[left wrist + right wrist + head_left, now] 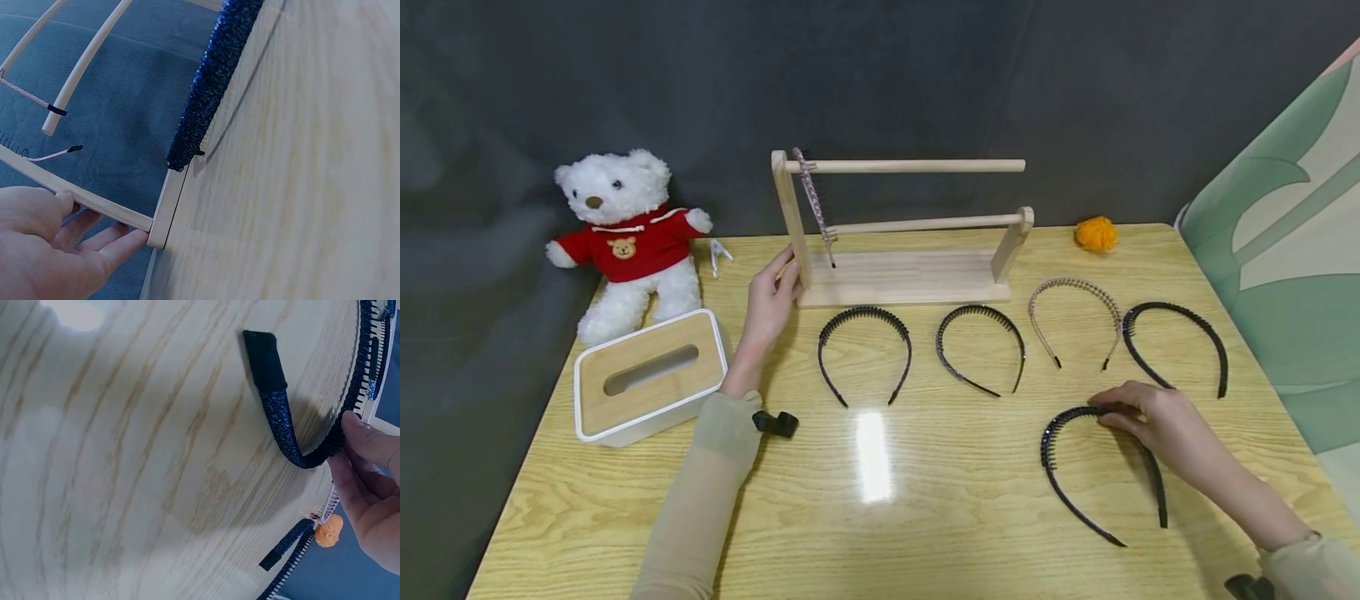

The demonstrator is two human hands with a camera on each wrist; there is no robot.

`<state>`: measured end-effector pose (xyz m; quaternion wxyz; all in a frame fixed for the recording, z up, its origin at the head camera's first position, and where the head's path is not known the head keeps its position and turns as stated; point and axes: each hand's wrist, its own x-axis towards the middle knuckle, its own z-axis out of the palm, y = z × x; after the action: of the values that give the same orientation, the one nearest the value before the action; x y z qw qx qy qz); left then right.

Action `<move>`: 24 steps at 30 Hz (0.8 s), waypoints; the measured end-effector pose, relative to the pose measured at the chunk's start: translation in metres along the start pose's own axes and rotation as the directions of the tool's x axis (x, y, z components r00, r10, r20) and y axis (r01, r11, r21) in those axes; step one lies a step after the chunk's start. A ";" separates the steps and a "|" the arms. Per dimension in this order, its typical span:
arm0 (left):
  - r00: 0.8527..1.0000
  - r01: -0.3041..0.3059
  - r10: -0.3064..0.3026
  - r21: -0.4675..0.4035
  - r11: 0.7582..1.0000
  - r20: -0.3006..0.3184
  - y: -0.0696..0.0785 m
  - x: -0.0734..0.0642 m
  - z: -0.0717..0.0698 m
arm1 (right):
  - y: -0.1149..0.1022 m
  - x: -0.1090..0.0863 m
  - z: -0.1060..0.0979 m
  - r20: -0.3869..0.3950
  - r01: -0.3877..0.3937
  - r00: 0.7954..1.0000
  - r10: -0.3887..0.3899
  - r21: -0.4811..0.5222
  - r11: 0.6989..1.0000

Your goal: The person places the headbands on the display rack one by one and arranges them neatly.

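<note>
My left hand (pixel 770 302) grips the left post of a wooden rack (pixel 902 279) near its base, thumb and fingers on either side. A pinkish patterned headband (pixel 811 196) hangs on the rack's two rods at their left end. My right hand (pixel 1168 429) pinches a dark sequinned headband (pixel 1047 454) by the top of its arch, at the table's right front. In the right wrist view, thumb and fingertips meet on that toothed band (pixel 284 428). Behind it lie a black headband (pixel 865 311), another dark headband (pixel 943 354), a pink one (pixel 1073 282) and a thick dark one (pixel 1213 335).
At the left, a white teddy bear (pixel 640 258) in a red top sits behind a tissue box (pixel 640 408) with a wooden lid. Beside the bear lies a small white forked object (pixel 716 257). An orange fuzzy ball (pixel 1096 234) lies at the table's back right.
</note>
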<state>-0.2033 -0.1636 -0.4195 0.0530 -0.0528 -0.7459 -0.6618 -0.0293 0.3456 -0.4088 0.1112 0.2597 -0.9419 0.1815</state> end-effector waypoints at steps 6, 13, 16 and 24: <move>1.000 -0.003 0.003 0.004 1.000 -0.002 -0.001 0.000 -0.001 | -0.001 0.001 -0.002 0.001 0.011 1.000 -0.011 -0.013 1.000; 1.000 -0.001 0.001 -0.011 1.000 0.002 -0.002 0.000 -0.001 | -0.002 0.003 -0.007 0.011 -0.013 1.000 0.013 -0.032 0.999; 1.000 0.003 -0.003 -0.012 1.000 -0.003 -0.002 -0.001 -0.001 | -0.003 0.003 -0.008 0.009 -0.018 1.000 0.018 -0.037 0.999; 1.000 0.015 -0.015 -0.027 1.000 -0.001 0.000 0.000 0.000 | -0.002 0.002 -0.009 -0.009 -0.016 1.000 0.016 -0.052 0.999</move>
<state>-0.2033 -0.1639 -0.4199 0.0478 -0.0476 -0.7374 -0.6721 -0.0294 0.3470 -0.3990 0.1208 0.2483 -0.9479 0.1590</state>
